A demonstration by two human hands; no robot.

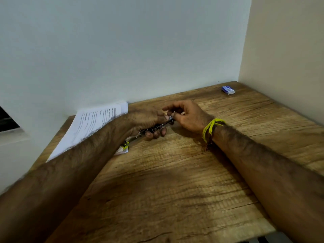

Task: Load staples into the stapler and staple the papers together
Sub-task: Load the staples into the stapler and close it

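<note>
My left hand (pixel 147 120) grips a dark stapler (pixel 154 128) lying low over the wooden table (pixel 175 181), its fingers curled under the body. The stapler's rear end with a yellow part (pixel 125 145) sticks out toward me. My right hand (pixel 185 114) pinches a small strip of staples (pixel 172 114) at the stapler's front end. Printed white papers (pixel 91 123) lie at the table's left back corner, partly hidden under my left forearm. A small blue and white staple box (pixel 228 89) sits at the far right by the wall.
Walls close the table at the back and right. The table's left edge runs beside the papers; its front edge is at the lower right. A yellow thread band (pixel 210 128) circles my right wrist.
</note>
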